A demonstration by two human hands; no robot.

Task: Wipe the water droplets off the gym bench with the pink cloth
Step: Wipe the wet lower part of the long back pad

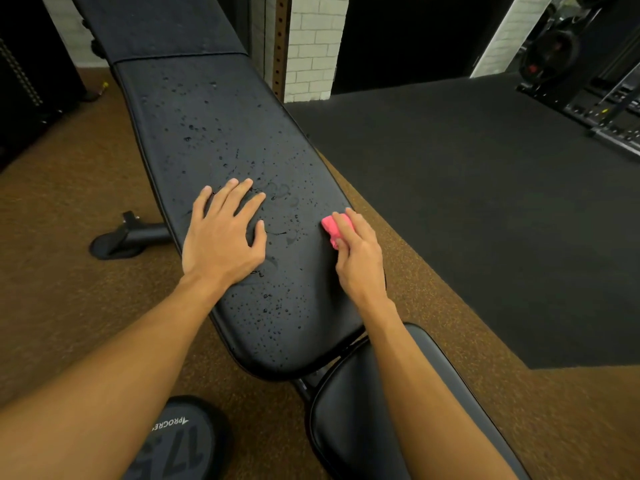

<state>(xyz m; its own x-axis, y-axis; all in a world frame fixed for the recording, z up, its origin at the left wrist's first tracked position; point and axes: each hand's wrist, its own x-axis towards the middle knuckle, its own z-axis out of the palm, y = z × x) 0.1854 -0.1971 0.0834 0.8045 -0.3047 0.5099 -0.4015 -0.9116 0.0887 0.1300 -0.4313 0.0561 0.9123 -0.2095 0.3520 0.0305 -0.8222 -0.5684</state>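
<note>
A black padded gym bench runs from the lower middle up to the far left, its long back pad speckled with water droplets. My left hand lies flat on the pad, fingers spread, near its left side. My right hand holds a small bunched pink cloth against the pad at its right edge; only the cloth's left end shows past my fingers. Droplets lie between my hands, below them and farther up the pad.
The bench's seat pad is at the bottom under my right forearm. A dumbbell head lies at the bottom left and a bench foot at the left. Black floor mat spreads to the right, with racks beyond it.
</note>
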